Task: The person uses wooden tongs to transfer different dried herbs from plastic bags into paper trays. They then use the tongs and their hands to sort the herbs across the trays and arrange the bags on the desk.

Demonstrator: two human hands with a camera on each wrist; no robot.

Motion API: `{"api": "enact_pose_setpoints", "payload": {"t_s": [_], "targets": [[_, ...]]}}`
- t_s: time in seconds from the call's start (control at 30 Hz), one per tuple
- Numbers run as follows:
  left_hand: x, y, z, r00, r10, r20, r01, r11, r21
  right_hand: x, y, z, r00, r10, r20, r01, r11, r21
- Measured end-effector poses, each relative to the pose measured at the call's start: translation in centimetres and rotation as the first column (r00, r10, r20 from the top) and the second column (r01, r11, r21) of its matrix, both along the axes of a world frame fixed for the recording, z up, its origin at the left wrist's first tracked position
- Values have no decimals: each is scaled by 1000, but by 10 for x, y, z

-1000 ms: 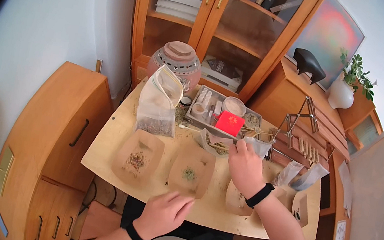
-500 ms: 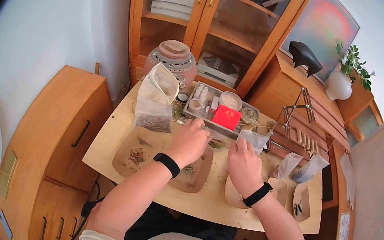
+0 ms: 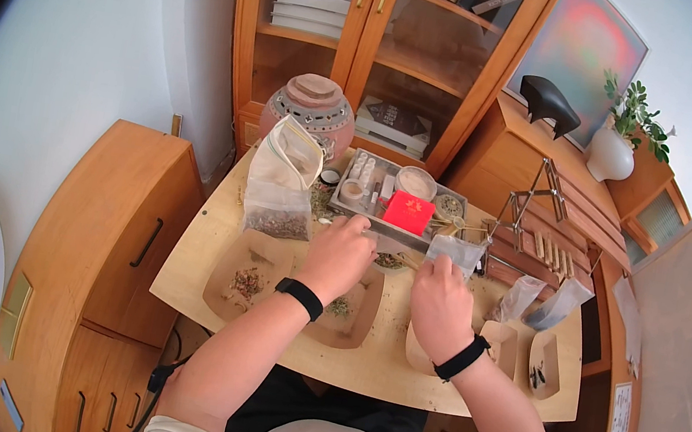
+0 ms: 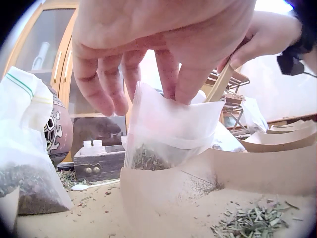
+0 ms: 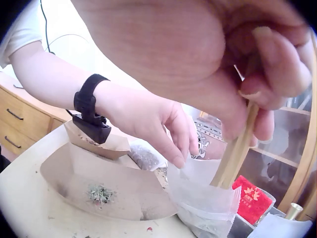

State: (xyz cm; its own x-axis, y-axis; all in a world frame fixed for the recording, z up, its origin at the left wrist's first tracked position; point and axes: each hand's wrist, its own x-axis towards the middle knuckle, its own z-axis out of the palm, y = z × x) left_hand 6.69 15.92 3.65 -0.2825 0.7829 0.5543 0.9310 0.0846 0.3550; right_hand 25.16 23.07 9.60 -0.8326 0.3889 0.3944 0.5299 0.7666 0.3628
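Observation:
My left hand (image 3: pixel 338 258) pinches the upper edge of a small translucent bag (image 4: pixel 173 121) between thumb and finger, its other fingers spread loosely. Dried herbs show through the bag's lower part. My right hand (image 3: pixel 442 306) grips light wooden tongs (image 5: pixel 237 148), whose lower end reaches into the bag's mouth. Right beside the bag stands a brown paper tray (image 5: pixel 133 191) with a small heap of green chopped herbs (image 4: pixel 252 220). Another paper tray (image 3: pixel 218 291), left of it, contains reddish-brown dried bits (image 3: pixel 246 282). In the head view the hands partly hide the bag.
A large zip bag (image 3: pixel 280 188) of dried herbs stands at the left before a patterned jar (image 3: pixel 308 121). Behind the hands lies a grey tray (image 3: pixel 356 210) with bottles and a red packet (image 3: pixel 408 213). Filled bags, smaller paper trays (image 3: pixel 545 366) and a wooden rack (image 3: pixel 530 239) are at right.
My left hand has come up from the table's front edge to the small bag and taken hold of its edge. The right hand stays near the bag, shifted slightly.

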Motion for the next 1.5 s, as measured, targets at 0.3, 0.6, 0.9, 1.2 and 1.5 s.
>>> {"api": "enact_pose_setpoints", "payload": {"t_s": [0.3,0.6,0.9,1.2,1.5], "targets": [[-1,13,3,988,-17,-152,29,997,73,-10,17,-5,997,-22,77,36,979,-198],[-2,27,14,982,-19,-189,14,1000,-24,-20,25,-21,994,-74,84,92,969,-230],[-19,33,7,992,-117,-55,116,993,-28,-7,34,-15,999,-25,-43,14,972,-236],[-30,39,-7,941,-227,252,208,973,100,-1,38,-13,991,-21,-136,-23,949,-314],[-32,35,3,909,-223,352,226,974,32,6,32,10,968,24,-250,-98,953,-287]]}}
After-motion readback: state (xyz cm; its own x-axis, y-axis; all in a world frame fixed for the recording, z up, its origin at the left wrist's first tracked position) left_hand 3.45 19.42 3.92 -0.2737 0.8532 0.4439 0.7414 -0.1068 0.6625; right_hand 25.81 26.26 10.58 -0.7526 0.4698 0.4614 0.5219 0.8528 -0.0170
